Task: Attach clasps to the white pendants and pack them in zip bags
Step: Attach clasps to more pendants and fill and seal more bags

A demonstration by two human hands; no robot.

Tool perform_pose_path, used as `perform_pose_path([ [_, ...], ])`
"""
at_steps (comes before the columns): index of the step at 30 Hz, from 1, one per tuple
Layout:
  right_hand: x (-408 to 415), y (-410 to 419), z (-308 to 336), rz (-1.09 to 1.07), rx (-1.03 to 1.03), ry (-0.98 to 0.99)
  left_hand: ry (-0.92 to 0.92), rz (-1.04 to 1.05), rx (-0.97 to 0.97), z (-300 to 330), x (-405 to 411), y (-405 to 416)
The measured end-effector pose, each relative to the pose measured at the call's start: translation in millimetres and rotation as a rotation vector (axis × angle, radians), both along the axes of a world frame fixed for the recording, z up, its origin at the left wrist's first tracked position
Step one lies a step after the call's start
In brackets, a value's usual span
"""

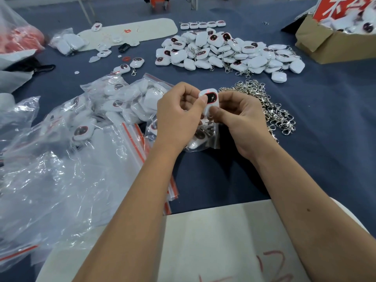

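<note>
Both hands meet above the middle of the blue table. My left hand (179, 115) and my right hand (240, 121) pinch one white pendant (210, 99) with a dark red-rimmed window, held upright between the thumbs and fingers. Its lower end sits at the mouth of a small zip bag (205, 137) that hangs under the hands, with another pendant and a clasp inside. A heap of silver clasps (270, 106) lies just right of my right hand. Loose white pendants (230, 51) are piled farther back.
Filled zip bags (122, 100) and empty red-striped zip bags (77, 176) cover the left side. A cardboard box (333, 43) of pendants stands at the back right. A white cloth (223, 241) lies at the near edge. A white tray (130, 31) lies at the back.
</note>
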State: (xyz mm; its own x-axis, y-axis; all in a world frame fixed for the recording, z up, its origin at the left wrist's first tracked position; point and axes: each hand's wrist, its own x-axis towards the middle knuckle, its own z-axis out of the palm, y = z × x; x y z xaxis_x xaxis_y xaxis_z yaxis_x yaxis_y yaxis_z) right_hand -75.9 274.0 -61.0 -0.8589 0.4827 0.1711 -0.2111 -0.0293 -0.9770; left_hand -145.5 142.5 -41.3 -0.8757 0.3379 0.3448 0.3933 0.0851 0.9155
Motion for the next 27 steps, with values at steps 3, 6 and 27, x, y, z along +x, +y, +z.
perform_pose_path([
  [3,-1,2,-1,-0.061,-0.024,0.001,0.023,0.044,-0.010,-2,1,1],
  [6,-1,3,0,-0.116,-0.038,0.021,0.192,0.110,-0.101,-2,3,1],
  [27,1,2,2,-0.095,0.068,-0.016,0.088,0.348,-0.161,0,13,10],
])
